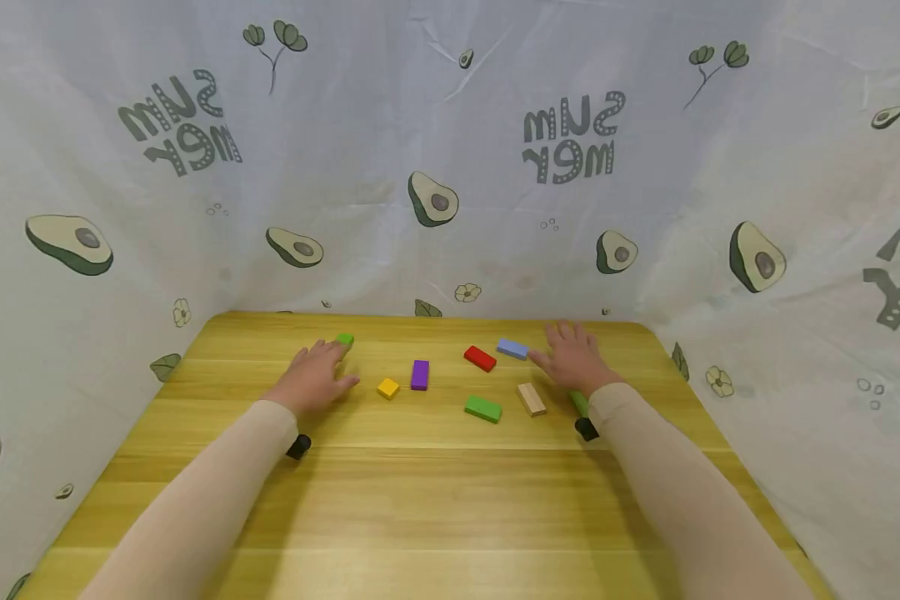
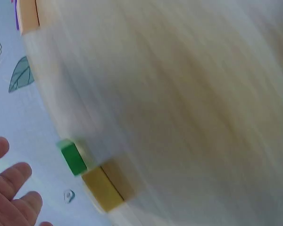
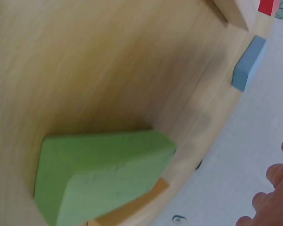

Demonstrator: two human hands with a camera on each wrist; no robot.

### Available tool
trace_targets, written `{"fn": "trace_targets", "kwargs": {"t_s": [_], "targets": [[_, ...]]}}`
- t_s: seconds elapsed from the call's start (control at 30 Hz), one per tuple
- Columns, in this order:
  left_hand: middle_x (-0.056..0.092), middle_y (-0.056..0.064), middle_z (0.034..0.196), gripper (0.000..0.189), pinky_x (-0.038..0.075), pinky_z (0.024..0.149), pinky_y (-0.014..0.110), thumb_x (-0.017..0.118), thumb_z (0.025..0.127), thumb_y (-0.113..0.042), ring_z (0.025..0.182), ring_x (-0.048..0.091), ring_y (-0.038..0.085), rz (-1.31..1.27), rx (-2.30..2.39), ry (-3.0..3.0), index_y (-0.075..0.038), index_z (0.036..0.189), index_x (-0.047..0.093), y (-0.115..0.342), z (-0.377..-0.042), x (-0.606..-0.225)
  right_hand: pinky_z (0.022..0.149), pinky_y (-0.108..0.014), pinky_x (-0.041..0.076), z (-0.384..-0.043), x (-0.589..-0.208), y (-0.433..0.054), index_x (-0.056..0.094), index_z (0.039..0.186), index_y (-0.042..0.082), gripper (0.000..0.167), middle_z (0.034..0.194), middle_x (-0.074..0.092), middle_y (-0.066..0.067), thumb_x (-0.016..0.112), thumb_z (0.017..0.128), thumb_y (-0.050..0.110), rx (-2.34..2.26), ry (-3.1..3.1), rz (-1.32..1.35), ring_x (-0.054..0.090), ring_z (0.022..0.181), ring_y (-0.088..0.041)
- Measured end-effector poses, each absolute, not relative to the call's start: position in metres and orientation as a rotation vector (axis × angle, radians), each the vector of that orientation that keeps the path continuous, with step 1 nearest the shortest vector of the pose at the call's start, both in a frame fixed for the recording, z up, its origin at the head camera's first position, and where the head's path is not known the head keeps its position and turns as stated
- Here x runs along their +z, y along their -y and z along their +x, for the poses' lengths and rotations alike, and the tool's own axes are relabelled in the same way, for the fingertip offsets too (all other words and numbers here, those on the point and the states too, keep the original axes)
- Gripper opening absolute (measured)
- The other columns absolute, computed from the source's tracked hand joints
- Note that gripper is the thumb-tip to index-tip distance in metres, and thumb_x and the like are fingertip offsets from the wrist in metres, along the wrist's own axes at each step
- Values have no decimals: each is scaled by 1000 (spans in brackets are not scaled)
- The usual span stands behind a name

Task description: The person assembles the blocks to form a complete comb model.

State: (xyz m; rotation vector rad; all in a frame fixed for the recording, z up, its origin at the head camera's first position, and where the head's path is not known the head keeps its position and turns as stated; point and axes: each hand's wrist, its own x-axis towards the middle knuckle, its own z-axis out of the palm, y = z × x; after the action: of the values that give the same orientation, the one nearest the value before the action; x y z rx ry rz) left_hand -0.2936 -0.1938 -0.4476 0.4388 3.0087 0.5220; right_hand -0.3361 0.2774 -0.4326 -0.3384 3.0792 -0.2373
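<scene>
My left hand [image 1: 311, 379] hovers over the left of the wooden table, fingers spread and holding nothing. Its fingertips overlap a small green block [image 1: 345, 339] in the head view. The left wrist view shows a green block [image 2: 73, 157] beside a yellow block [image 2: 104, 189]. At the right, my right hand [image 1: 576, 360] is spread with nothing in it, its thumb close to a light blue block [image 1: 513, 349]. A green block [image 1: 579, 403] shows partly from under that wrist; in the right wrist view a green block [image 3: 99, 169] looms large, partly covering an orange block [image 3: 132, 205].
Between the hands lie a yellow block [image 1: 388, 388], a purple block [image 1: 420, 375], a red block [image 1: 480, 358], another green block [image 1: 483, 408] and a plain wooden block [image 1: 531, 399]. A pale avocado-print cloth [image 1: 375, 250] hangs behind the table [image 1: 435, 508] and along its sides.
</scene>
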Motion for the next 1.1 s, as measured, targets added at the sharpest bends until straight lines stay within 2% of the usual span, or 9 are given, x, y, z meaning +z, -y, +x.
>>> {"fn": "trace_targets", "kwargs": {"t_s": [0.13,0.37,0.67,0.87,1.1], "targets": [[45,21,163,66,18,128,65,64,105,-40,155,34,45,465,602,-2970,-5,157,46,184,-293,-448,122,-77,16,-340,-434,-270,29,162,-3,75,167,25,-34,48,110,48,-239,-3079,-398,16,153,-62],[56,15,156,58,40,121,57,69,103,-37,146,51,39,399,782,-2854,-8,151,55,163,-290,-455,121,-77,19,-344,-435,-253,28,163,-2,73,167,25,-31,47,111,46,-205,-3074,-450,16,154,-59],[66,10,143,46,45,118,51,70,102,-36,133,61,30,364,820,-2782,-11,140,64,145,-286,-465,125,-72,19,-351,-438,-227,26,164,-1,76,170,23,-29,48,110,48,-235,-3027,-493,20,155,-55],[67,10,142,46,45,117,51,72,101,-39,131,62,30,317,791,-2814,-12,137,66,142,-289,-466,128,-65,19,-352,-436,-201,27,165,-2,76,171,24,-28,49,110,46,-202,-2991,-581,20,158,-53],[70,10,137,47,49,113,50,71,100,-44,126,64,30,266,720,-2877,-11,133,69,136,-294,-471,129,-57,25,-351,-438,-161,38,163,7,71,171,33,-18,58,107,46,-302,-2889,-631,30,158,-43]]}}
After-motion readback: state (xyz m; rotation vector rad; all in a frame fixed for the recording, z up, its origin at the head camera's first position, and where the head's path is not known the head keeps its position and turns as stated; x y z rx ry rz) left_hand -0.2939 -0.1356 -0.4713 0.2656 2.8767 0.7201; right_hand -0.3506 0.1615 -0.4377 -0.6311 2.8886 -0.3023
